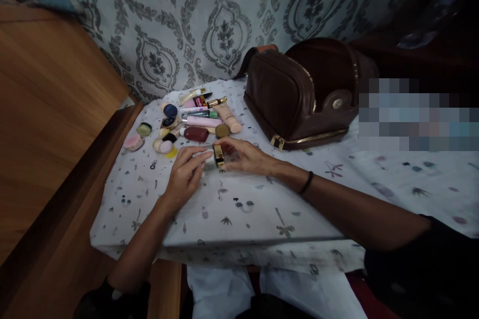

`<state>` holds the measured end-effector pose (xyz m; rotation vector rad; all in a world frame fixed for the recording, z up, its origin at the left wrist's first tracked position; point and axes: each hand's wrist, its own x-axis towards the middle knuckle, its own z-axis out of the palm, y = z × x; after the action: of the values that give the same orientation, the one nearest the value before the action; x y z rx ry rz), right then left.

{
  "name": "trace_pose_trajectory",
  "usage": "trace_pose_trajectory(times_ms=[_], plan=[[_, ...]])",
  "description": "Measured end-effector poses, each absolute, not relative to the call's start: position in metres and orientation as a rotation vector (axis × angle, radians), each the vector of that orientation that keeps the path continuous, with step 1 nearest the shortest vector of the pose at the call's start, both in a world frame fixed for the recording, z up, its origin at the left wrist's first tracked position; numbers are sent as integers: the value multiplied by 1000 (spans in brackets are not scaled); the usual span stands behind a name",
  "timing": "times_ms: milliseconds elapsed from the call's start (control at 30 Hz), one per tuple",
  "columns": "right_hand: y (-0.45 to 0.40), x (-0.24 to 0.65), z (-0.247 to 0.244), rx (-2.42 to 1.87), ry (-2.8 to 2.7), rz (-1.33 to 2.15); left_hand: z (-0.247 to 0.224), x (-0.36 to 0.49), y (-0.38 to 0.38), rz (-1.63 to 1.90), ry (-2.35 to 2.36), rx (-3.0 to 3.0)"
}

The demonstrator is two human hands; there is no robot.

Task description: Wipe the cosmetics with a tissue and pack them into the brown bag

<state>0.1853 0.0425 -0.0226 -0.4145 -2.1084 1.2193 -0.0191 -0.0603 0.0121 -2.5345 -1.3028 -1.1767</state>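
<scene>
My right hand (247, 157) grips a small round jar (219, 155) with a shiny gold band, tipped on its side above the cloth. Thumb and fingers close around it, hiding part of it. My left hand (187, 169) is just to its left, fingers stretched toward the jar's dark end; whether the tips touch it I cannot tell. Beyond the hands lies a cluster of cosmetics: a dark red bottle (196, 133), a pink tube (202, 121), a beige tube (228, 118), a round olive-gold container (222, 131) and a yellow-edged container (170, 152).
A brown leather bag (277, 94) with gold zips stands at the back right, its top open. A pink-lidded jar (133, 142) and a green jar (144, 129) sit near the left edge of the cloth-covered table (239, 224). A wooden cabinet (60, 89) borders the left side.
</scene>
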Motion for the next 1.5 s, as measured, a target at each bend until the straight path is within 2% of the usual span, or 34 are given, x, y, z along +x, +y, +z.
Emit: trace_pose_trajectory(times_ms=[167, 333, 667, 1067, 1500], plan=[[47, 183, -29, -447, -2015, 1303, 8, -18, -61, -1036, -1089, -2552], [47, 185, -23, -415, -1832, 1565, 7, -12, -64, -947, -970, -2499], [38, 184, -12, -417, -1379, 2119, 9, -7, -69, -1127, -936, -2301], [35, 186, -12, -242, -1464, 2252, 13, -8, -67, -1409, -1197, -2218], [33, 186, -11, -142, -1384, 2262, 10, -14, -63, -1408, -1487, -2144]])
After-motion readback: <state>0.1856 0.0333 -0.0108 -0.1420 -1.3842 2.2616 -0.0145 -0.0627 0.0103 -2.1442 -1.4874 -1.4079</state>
